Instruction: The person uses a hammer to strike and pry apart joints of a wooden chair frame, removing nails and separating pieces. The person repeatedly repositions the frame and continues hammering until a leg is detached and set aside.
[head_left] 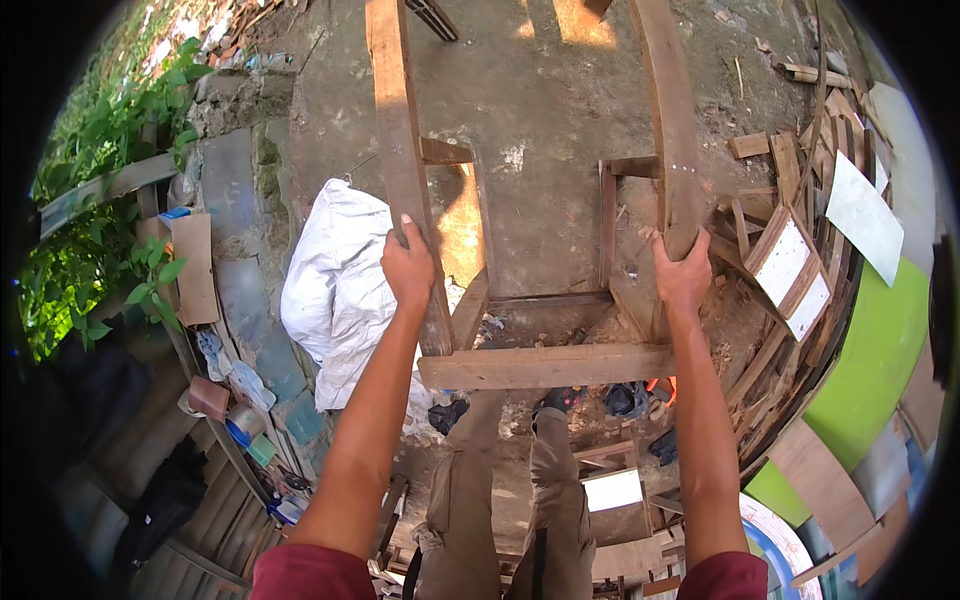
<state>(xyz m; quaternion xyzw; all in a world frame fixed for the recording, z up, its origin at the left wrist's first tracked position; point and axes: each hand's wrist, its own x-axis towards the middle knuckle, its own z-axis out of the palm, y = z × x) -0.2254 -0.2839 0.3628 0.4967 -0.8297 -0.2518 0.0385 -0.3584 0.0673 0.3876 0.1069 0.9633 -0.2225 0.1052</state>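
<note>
A brown wooden frame stands in front of me, with two long side rails running away from me and a crosspiece joining their near ends. Shorter posts and a lower bar show beneath it. My left hand wraps round the left rail, its index finger lying along the top. Round the right rail is my right hand, thumb on the inner side and fingers partly hidden by the wood. Both arms reach forward, nearly straight. The far ends of the rails run out of view.
A white woven sack lies on the ground left of the frame. Scrap boards and a green panel pile up at the right. Leafy plants and a low wall border the left. Wood offcuts lie by my feet.
</note>
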